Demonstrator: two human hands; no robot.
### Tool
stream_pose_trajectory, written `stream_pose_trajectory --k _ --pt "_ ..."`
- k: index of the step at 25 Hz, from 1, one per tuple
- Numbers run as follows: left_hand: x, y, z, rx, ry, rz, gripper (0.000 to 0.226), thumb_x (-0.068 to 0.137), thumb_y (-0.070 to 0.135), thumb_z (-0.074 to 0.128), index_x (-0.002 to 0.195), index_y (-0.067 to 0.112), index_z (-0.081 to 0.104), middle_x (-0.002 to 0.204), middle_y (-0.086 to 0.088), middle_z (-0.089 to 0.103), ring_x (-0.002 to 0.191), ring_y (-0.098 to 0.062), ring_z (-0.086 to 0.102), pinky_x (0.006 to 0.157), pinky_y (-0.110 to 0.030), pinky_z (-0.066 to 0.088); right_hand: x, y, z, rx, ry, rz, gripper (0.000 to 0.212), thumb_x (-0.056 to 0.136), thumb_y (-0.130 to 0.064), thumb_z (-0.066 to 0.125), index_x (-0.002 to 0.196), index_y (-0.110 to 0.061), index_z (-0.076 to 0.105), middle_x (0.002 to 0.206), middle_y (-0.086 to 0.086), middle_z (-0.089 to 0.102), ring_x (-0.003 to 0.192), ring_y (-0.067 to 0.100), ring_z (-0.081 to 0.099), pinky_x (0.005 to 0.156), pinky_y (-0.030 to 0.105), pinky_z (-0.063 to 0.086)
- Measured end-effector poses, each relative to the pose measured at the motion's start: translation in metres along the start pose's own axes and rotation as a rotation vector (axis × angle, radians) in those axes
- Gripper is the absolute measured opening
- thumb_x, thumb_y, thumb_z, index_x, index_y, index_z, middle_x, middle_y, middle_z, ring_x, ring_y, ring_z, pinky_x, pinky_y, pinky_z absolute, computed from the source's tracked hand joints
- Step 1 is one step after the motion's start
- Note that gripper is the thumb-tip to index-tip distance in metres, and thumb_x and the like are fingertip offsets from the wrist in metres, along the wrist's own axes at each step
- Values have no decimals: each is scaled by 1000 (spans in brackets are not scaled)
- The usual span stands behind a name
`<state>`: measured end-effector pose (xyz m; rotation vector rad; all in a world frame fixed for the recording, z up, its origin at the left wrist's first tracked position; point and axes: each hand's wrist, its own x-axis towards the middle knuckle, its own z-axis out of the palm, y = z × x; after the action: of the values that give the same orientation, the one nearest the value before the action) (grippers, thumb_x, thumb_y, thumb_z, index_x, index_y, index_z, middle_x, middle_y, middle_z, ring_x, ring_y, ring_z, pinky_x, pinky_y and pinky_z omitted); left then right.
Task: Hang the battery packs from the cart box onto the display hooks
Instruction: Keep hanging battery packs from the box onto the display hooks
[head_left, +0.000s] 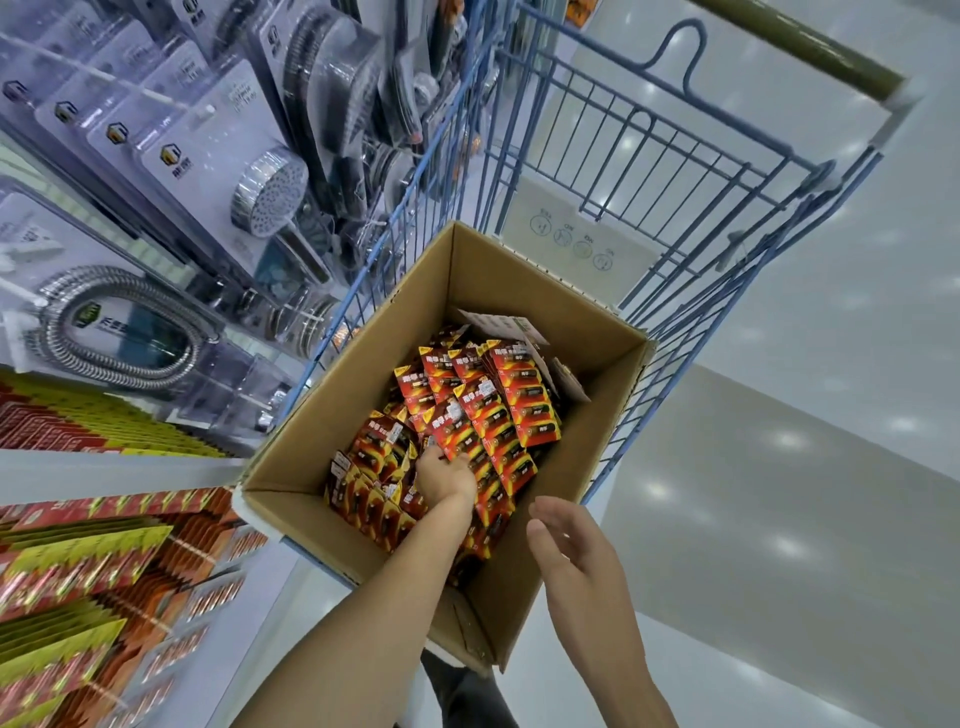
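The cart (675, 171) carries an open box (332, 415) heaped with loose red packs (483, 410), overlapping and slanted, so lifting one from the heap could likely drag its neighbours up and spill them, or fan a bundle apart on the way to the hooks at left. The left hand (447, 475) is down among the packs, fingers curled onto one just ahead of the knuckles. The right hand (566, 556) hovers open over the box's near edge, holding nothing.

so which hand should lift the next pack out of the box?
Left. The left hand is already down inside the box, fingers on the red packs. The right hand hovers open above the near rim, holding nothing, so it would probably have to reach in first.
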<state>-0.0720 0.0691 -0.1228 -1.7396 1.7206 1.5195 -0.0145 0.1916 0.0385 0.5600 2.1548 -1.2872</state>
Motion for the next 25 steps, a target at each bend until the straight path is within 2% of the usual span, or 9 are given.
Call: stream_pose_trajectory --k 2,5,8,10,11,14,16,21,25 --pt "-6 8 -26 -43 -14 48 13 101 9 62 110 14 69 113 -4 70 115 -27 66 97 -41 54 9 -11 1 -10 -10 -15 16 103 -31 57 118 -37 60 110 -29 61 99 -12 58 74 3 43" --pt "-32 26 -68 -133 -114 133 17 103 16 62 94 30 64 97 7 69 100 -21 70 84 -37 57 46 -22 8 -53 5 -1 23 104 -33 55 127 -30 57 116 -18 61 101 -1 58 81 14 47" --pt "-61 36 -105 -279 -230 147 14 100 21 67 101 35 67 91 9 78 84 -16 78 73 -35 61 98 -34 19 -150 19 39 30 103 -36 52 128 -18 55 126 0 62 105 13 58 89 29 52" --pt "-76 39 -124 -342 -275 119 17 100 21 67 114 30 69 98 6 80 85 -17 79 77 -40 63 139 -41 29 -212 7 83 20 104 -33 50 113 -15 54 122 7 62 103 20 60 83 30 48" --pt "-82 40 -133 -362 -290 111 20 100 20 67 118 28 68 101 3 80 88 -19 79 78 -41 63 158 -42 34 -257 -3 114 23 104 -32 50 116 -13 53 123 9 60 111 25 59 86 31 45" --pt "-96 36 -158 -409 -318 83 18 100 21 64 116 29 69 100 -1 81 86 -24 79 66 -35 63 203 -26 48 -340 30 287 69 99 -43 56 149 -2 32 150 16 43 139 35 42 112 41 37" --pt "-101 32 -172 -430 -329 58 18 101 24 63 116 32 69 101 -3 81 86 -27 79 68 -37 63 216 -15 54 -317 88 318 73 98 -44 59 151 -3 31 153 20 39 140 36 41 115 45 36" --pt "-101 27 -191 -442 -280 52 20 102 25 61 118 31 70 103 -5 80 88 -29 79 79 -45 61 207 -10 61 -430 197 208 82 92 -53 67 148 -2 35 148 22 41 136 38 45 111 45 40" --pt "-105 25 -205 -474 -293 60 22 100 26 63 119 31 70 104 -6 80 89 -31 79 82 -48 61 186 -3 71 -205 139 268 95 77 -50 81 149 -8 34 144 14 49 131 36 50 110 47 42"
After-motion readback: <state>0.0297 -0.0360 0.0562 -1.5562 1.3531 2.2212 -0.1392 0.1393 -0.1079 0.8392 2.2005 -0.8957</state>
